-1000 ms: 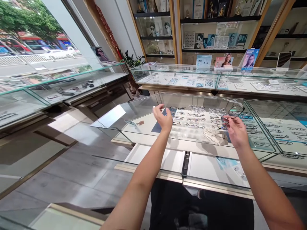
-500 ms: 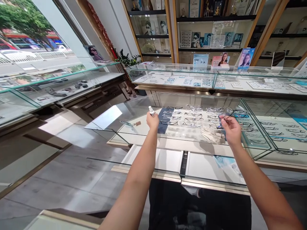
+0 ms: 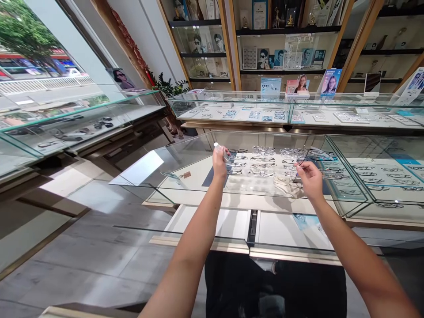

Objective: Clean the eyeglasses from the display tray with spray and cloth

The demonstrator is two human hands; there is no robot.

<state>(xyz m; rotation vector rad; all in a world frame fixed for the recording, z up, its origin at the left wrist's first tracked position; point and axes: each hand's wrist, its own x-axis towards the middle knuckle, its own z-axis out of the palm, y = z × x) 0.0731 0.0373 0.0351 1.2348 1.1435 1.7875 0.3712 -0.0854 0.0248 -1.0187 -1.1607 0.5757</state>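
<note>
My left hand (image 3: pixel 219 163) is closed round a small clear bottle (image 3: pixel 226 155) with a white cap, held over the glass counter. To the right, my right hand (image 3: pixel 308 174) pinches a pair of thin dark-rimmed glasses (image 3: pixel 302 161) above the counter. A crumpled beige cloth (image 3: pixel 287 186) lies just left of and below my right hand. Rows of glasses (image 3: pixel 263 165) show under the glass between my hands. The two hands are apart.
A brown tag (image 3: pixel 185 175) lies to the left of my left hand. Open white drawers (image 3: pixel 232 223) jut out below the counter. Another glass case (image 3: pixel 232 112) stands behind, with small posters on top. A further case (image 3: pixel 82 128) runs along the left.
My left hand has moved right, toward my right hand, and the bottle has tilted. The glasses in my right hand have turned. The whole view has shifted slightly.
</note>
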